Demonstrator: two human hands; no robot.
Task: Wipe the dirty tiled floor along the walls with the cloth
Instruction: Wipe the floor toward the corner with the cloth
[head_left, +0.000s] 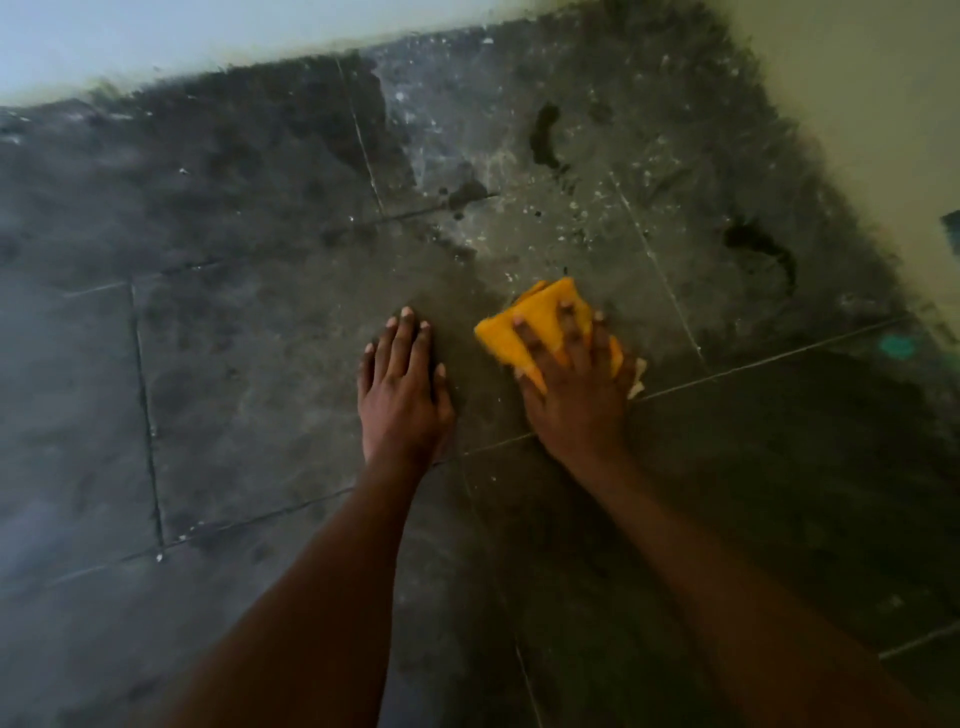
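Note:
A folded yellow cloth (540, 317) lies flat on the dark grey tiled floor (260, 364), in the middle of the head view. My right hand (576, 384) presses down on it with fingers spread over its top. My left hand (402, 387) rests flat on the bare tile just left of the cloth, fingers apart, holding nothing. Beyond the cloth the tiles carry a pale dusty patch with white specks (519, 171) and two dark wet smears (545, 135).
A pale wall (208, 36) runs along the far edge of the floor and a cream wall (872, 104) along the right; they meet in a corner at the top right. A small green spot (897, 347) marks the tile near the right wall.

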